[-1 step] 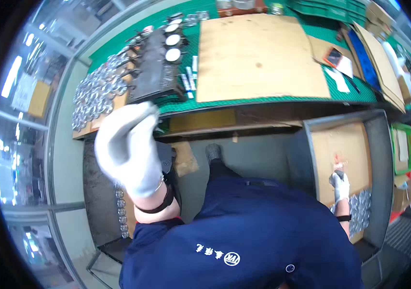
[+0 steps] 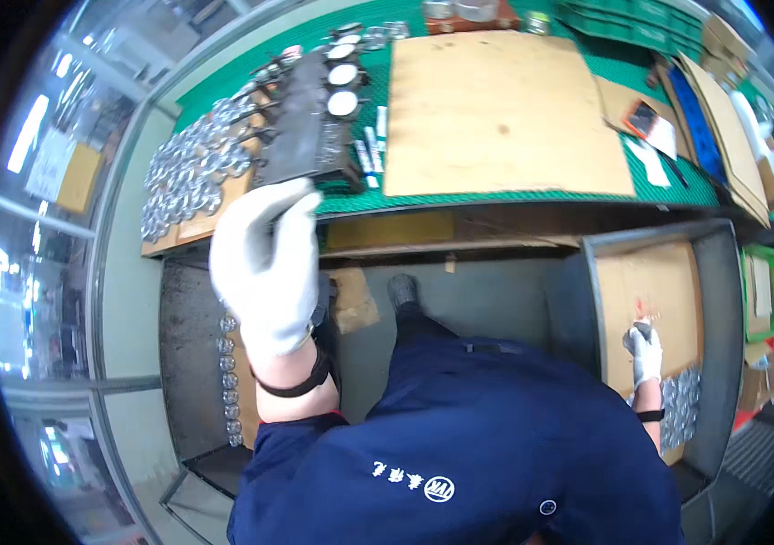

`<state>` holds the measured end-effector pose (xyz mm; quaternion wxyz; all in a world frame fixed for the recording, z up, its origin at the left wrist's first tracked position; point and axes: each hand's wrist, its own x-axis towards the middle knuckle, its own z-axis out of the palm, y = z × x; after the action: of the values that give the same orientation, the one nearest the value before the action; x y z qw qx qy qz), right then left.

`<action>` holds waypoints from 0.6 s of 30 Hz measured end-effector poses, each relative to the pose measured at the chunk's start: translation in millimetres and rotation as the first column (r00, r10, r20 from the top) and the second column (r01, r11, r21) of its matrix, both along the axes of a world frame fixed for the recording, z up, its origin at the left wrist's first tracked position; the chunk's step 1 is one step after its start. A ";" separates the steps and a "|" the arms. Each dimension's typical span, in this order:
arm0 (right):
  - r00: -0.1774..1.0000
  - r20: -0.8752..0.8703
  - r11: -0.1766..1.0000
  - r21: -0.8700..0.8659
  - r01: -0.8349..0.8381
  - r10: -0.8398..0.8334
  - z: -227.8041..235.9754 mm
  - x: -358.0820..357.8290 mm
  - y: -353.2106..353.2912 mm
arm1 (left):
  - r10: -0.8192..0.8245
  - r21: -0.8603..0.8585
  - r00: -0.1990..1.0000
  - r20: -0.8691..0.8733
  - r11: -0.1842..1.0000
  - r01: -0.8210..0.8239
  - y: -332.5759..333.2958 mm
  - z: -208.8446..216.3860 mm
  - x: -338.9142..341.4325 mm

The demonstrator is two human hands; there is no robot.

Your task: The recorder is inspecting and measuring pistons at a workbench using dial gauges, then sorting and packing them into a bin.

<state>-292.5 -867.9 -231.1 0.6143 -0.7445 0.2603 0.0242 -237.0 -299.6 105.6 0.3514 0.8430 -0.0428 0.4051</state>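
Observation:
My left hand (image 2: pixel 269 265), in a white glove, is raised at the bench's front edge, just in front of a dark metal block (image 2: pixel 300 136). Its fingers curl toward the thumb in a pinch. Blur hides whatever is between them. Low on the right, my right hand (image 2: pixel 645 352), gloved in white with grey fingertips, reaches into a grey metal bin (image 2: pixel 592 300) lined with cardboard. Those fingers are bunched close to the lining, beside a reddish mark; what they grip is too small to make out. Rows of shiny clear or metallic round pieces (image 2: pixel 680 409) lie by that wrist.
Many shiny ring-like pieces (image 2: pixel 192 168) cover the bench's left end. White discs (image 2: pixel 343 104) line the block's right side. A cardboard sheet (image 2: pixel 505 118) lies mid-bench, a phone (image 2: pixel 641 118) to its right. Another bin (image 2: pixel 189 363) with round pieces stands at lower left.
My left hand has shifted a little to the right and up, nearer the metal block. My right hand stays at nearly the same spot in the bin. The whole view has shifted slightly.

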 end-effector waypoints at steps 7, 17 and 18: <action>0.966 0.159 0.978 0.022 -0.208 0.202 99.4 145.9 200.2 | 0.538 0.571 0.765 -0.354 0.772 -0.279 255.0 -108.1 67.8; 0.867 0.216 0.879 0.062 -0.472 0.450 220.3 245.3 477.5 | 0.747 0.840 0.536 -0.393 0.528 -0.121 482.1 -164.5 91.9; 0.867 0.210 0.879 0.061 -0.474 0.452 223.9 251.7 491.3 | 0.732 0.831 0.540 -0.415 0.547 -0.102 485.1 -165.2 95.1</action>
<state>-40.8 -376.6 -7.2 0.6528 -0.7488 0.0125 0.1143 -141.9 185.5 -59.6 -0.1483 0.9724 0.1707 0.0578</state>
